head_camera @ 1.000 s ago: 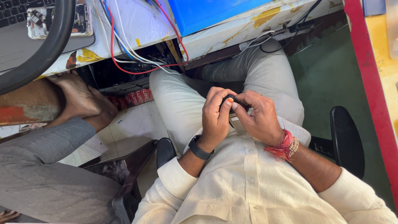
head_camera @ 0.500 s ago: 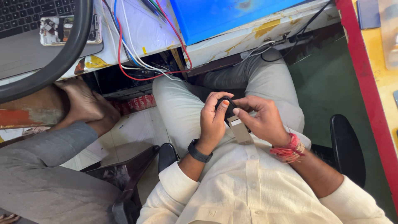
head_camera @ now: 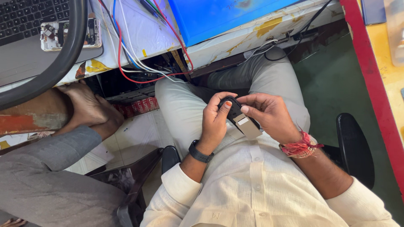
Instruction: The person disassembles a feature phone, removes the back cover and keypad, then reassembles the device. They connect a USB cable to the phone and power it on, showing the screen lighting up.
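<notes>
Black at one end and beige at the other, a small handheld device (head_camera: 239,119) sits just above the person's lap, at the middle of the view, pinched between both hands. The left hand (head_camera: 215,122) curls round its dark upper end from the 9 o'clock side, thumb pressed on top, so this grip is closed on the device. The right hand (head_camera: 271,114) meets it from 3 o'clock, thumb and forefinger tips on the upper edge, the remaining fingers folded behind; this grip too is closed on the device. The beige end points toward 5 o'clock and rests close to the cream shirt (head_camera: 252,189).

A black wristwatch (head_camera: 199,152) bands the left wrist, and a red thread bracelet (head_camera: 299,148) wraps the right. Light grey trousers (head_camera: 185,105) cover the knees, which reach toward 12 o'clock under the bench (head_camera: 252,35). On the bench lies a blue panel (head_camera: 219,14); red, white and blue wires (head_camera: 134,54) trail over its edge at 11 o'clock. Further toward 10 o'clock a laptop keyboard (head_camera: 29,14) carries an opened phone body (head_camera: 69,33), crossed by a black curved hoop (head_camera: 54,67). At 9 o'clock another person's bare foot (head_camera: 88,109) rests on a ledge, their grey trouser leg (head_camera: 46,180) running toward 8 o'clock. A black chair armrest (head_camera: 355,147) stands at 4 o'clock.
</notes>
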### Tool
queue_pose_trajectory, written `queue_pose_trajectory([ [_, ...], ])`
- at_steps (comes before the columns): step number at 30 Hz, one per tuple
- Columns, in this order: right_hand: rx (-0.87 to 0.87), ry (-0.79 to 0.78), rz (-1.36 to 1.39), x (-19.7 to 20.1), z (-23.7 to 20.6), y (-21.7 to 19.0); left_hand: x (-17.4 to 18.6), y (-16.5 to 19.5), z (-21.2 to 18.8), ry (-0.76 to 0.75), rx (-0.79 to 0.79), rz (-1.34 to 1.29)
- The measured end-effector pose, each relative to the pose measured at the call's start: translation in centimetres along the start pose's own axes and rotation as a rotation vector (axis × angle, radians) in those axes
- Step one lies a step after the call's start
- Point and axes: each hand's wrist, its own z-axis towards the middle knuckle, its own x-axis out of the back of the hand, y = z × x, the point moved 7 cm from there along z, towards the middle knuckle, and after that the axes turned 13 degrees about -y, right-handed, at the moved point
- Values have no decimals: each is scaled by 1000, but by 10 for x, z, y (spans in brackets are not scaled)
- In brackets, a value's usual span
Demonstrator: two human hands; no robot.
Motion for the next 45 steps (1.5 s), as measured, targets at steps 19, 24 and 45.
queue_pose_trajectory([
  [19,195,231,-543,-10,-7,-14,-15,18,0,-35,-78,477],
  [24,286,193,-557,-17,-9,-23,-16,22,-3,-24,-120,478],
  [45,287,207,-511,-13,-8,-22,-13,11,-1,-18,-125,295],
])
